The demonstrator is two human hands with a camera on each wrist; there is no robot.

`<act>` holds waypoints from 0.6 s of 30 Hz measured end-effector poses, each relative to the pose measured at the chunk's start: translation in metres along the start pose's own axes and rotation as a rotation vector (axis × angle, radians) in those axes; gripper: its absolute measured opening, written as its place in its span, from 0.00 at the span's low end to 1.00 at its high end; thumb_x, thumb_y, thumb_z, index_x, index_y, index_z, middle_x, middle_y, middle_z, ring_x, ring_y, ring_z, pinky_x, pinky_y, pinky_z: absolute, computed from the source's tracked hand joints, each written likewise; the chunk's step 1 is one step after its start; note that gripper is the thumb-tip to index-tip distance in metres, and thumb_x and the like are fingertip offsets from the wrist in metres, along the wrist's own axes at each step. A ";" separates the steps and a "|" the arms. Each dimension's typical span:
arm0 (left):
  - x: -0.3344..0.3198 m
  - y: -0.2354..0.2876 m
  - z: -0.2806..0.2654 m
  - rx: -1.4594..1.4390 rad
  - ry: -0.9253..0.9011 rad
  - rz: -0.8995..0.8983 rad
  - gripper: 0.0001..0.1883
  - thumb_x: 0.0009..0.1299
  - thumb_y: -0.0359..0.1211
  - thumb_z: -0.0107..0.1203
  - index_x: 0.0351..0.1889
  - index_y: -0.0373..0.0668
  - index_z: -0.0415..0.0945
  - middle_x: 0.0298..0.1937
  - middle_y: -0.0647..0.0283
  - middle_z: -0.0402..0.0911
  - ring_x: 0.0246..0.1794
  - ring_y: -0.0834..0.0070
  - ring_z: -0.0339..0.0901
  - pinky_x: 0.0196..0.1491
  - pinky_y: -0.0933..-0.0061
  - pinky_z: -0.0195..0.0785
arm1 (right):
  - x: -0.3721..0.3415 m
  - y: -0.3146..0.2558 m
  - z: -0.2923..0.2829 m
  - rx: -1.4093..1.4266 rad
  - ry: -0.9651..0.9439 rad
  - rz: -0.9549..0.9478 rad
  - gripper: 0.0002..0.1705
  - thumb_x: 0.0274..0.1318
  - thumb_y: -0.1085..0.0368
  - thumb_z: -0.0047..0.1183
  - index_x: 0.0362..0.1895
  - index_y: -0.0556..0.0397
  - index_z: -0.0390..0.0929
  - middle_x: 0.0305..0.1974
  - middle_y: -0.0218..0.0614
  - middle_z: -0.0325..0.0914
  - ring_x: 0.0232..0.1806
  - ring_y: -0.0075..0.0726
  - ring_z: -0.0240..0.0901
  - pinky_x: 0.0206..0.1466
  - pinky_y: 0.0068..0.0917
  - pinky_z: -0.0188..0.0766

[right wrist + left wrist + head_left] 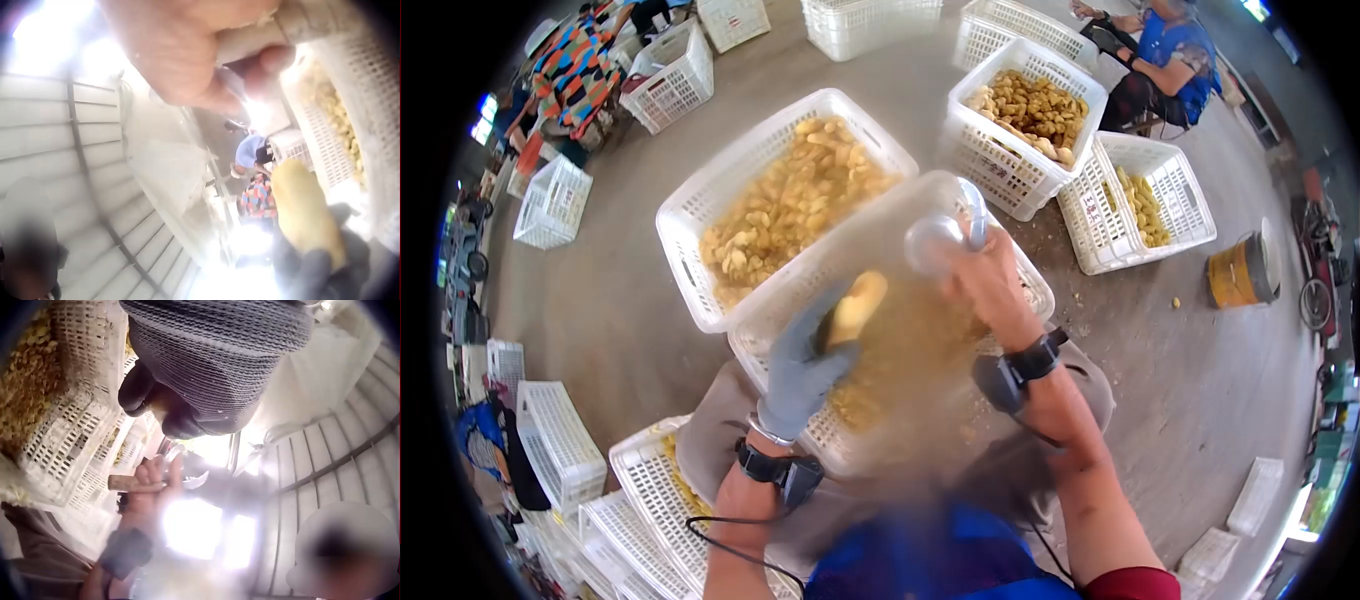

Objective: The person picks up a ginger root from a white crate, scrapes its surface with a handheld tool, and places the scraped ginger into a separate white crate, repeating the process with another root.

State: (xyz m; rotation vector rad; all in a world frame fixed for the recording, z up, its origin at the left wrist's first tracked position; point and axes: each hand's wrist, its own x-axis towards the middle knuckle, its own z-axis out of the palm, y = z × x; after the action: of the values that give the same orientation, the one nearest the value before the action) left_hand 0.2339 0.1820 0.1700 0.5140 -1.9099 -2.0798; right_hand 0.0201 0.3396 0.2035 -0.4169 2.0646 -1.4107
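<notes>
My left hand (800, 365), in a grey glove, holds a pale yellow ginger-like root (858, 305) above a white crate. In the right wrist view the gloved fingers (315, 269) grip the root (303, 206) at its lower end. My bare right hand (990, 280) is beside it, curled round a tool; the left wrist view shows its light wooden handle (128, 483) and a curved metal part (199, 481). A haze blurs the middle of the head view, so the contents of the crate under my hands are unclear.
A crate full of yellow roots (785, 205) stands just ahead. To the right are a stacked crate of roots (1035, 115), a crate with fewer roots (1140, 205) and a yellow bucket (1238, 272). A person in blue (1175, 65) sits at the upper right; more crates line the left.
</notes>
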 end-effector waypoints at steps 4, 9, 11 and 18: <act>0.006 -0.004 0.007 0.410 0.036 0.245 0.41 0.61 0.15 0.61 0.77 0.34 0.62 0.72 0.56 0.75 0.67 0.67 0.75 0.72 0.68 0.66 | -0.002 0.018 0.024 0.533 -0.142 -0.050 0.16 0.68 0.57 0.60 0.47 0.58 0.82 0.34 0.33 0.84 0.21 0.26 0.78 0.19 0.20 0.62; 0.012 -0.004 0.009 0.646 0.069 0.208 0.38 0.57 0.24 0.69 0.69 0.32 0.70 0.62 0.57 0.81 0.58 0.71 0.79 0.63 0.69 0.72 | -0.009 0.009 0.025 0.435 -0.237 -0.225 0.17 0.67 0.56 0.62 0.48 0.57 0.81 0.36 0.34 0.83 0.21 0.26 0.80 0.17 0.18 0.59; 0.013 -0.003 0.010 0.596 -0.015 0.052 0.36 0.55 0.28 0.72 0.64 0.32 0.73 0.54 0.60 0.83 0.52 0.72 0.79 0.58 0.70 0.73 | -0.009 0.012 0.029 0.387 -0.215 -0.292 0.17 0.67 0.56 0.62 0.48 0.57 0.81 0.37 0.33 0.83 0.21 0.26 0.80 0.18 0.18 0.59; 0.011 0.022 0.022 0.116 -0.147 -0.393 0.27 0.55 0.29 0.71 0.54 0.35 0.77 0.33 0.69 0.79 0.26 0.83 0.72 0.29 0.81 0.67 | -0.009 0.012 0.037 0.399 -0.249 -0.147 0.16 0.67 0.58 0.62 0.49 0.56 0.80 0.36 0.31 0.84 0.21 0.24 0.78 0.22 0.22 0.64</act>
State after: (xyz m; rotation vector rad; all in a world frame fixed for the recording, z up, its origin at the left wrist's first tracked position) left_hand 0.2132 0.1953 0.1927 0.8437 -2.1668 -2.3051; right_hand 0.0511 0.3221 0.1856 -0.5504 1.5361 -1.7152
